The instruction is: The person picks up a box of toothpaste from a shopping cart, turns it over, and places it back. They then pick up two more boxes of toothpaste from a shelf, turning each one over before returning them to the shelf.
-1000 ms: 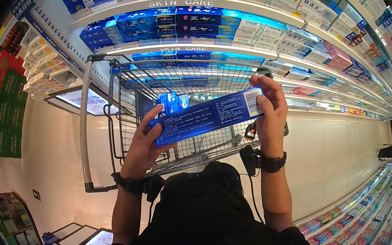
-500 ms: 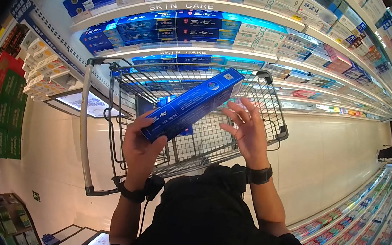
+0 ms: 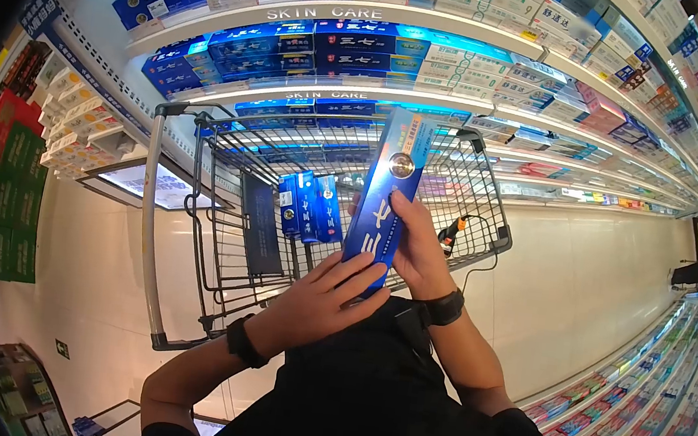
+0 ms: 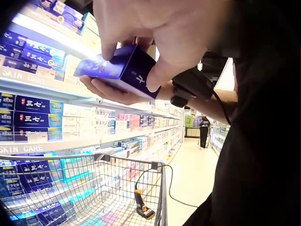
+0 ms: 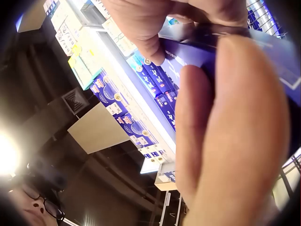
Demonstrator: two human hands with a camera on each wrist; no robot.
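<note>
I am watching the long blue carton point(image 3: 387, 190) being held in the air over the shopping cart point(image 3: 489, 213). Its glossy printed face is turning up to the head camera and its far end is pointing out towards the skin care shelves point(image 3: 331, 8). The left grip point(image 3: 324, 295) is pinching the near end, and the left wrist view is showing the thumb on one face and the fingers on the other. The right grip point(image 3: 416, 257) is cradling the carton from below and beside, its fingers curling round the back and the thumb lying along one long edge. Down in the cart, a few matching blue boxes point(image 3: 309, 204) are lying side by side.

I am judging the carton to be light and stiff, but hollow, so a hard squeeze on the broad faces is likely to dent it. The shiny print is looking slippery. Being long, it is liable to swing if held by one end alone. I am favouring a hold across the narrow edges near the middle, or one at each end.
</note>
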